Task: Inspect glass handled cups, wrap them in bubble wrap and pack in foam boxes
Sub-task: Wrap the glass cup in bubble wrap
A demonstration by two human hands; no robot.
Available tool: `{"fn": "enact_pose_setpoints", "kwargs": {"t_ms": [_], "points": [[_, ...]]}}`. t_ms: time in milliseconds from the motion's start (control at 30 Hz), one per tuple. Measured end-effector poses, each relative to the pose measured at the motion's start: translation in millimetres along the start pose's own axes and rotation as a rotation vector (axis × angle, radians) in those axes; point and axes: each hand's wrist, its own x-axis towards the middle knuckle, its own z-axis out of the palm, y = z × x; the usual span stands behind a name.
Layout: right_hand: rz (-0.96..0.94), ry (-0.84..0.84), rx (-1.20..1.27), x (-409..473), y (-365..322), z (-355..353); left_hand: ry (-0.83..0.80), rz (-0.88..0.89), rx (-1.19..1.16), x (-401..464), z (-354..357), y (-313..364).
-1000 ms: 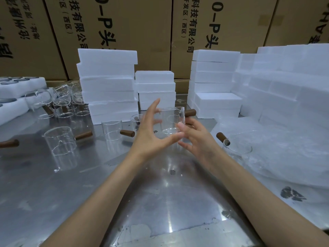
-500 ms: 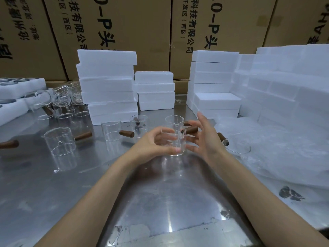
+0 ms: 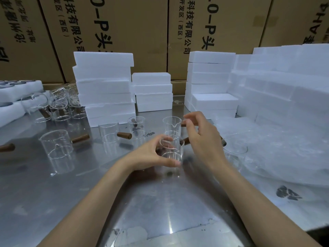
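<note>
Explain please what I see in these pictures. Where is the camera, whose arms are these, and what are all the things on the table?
There is no machine here. A person wears the camera on the head, so it looks forward and down at their own two bare arms. The left hand is curled around a clear glass cup with a brown handle, just above the metal table. The right hand hovers beside that cup with relaxed fingers and holds nothing. More glass cups of the same kind stand on the table, to the left and behind. The white blocks are stacked foam boxes, for packing. The cloudy sheet at the right is bubble wrap. Brown cardboard cartons stand behind everything.
</note>
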Motion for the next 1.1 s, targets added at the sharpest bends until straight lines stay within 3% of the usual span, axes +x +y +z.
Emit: {"fn": "enact_pose_setpoints", "kwargs": {"t_ms": [200, 267, 367, 433, 567, 833, 967, 1100], "points": [[-0.045, 0.256, -0.221, 16, -15, -57, 0.005, -0.002, -0.045, -4, -3, 5], [0.086, 0.150, -0.460, 24, -3, -80, 0.004, 0.000, -0.040, -4, -2, 4], [0.364, -0.227, -0.844, 29, 25, -100, 0.000, 0.003, -0.038, -3, -2, 2], [0.461, -0.341, -0.966, 26, 40, -105, -0.002, -0.002, -0.037, -3, -2, 1], [0.455, -0.151, -0.810, 27, 53, -109, -0.008, -0.002, -0.026, -3, -3, 1], [0.156, 0.289, -0.566, 49, 29, -110, -0.009, 0.012, -0.027, -2, -4, 2], [-0.029, 0.404, -0.305, 52, 6, -102, 0.029, 0.020, -0.045, -1, -4, 1], [-0.171, 0.469, -0.091, 50, -18, -84, 0.175, 0.079, -0.145, -4, -1, 8]]}}
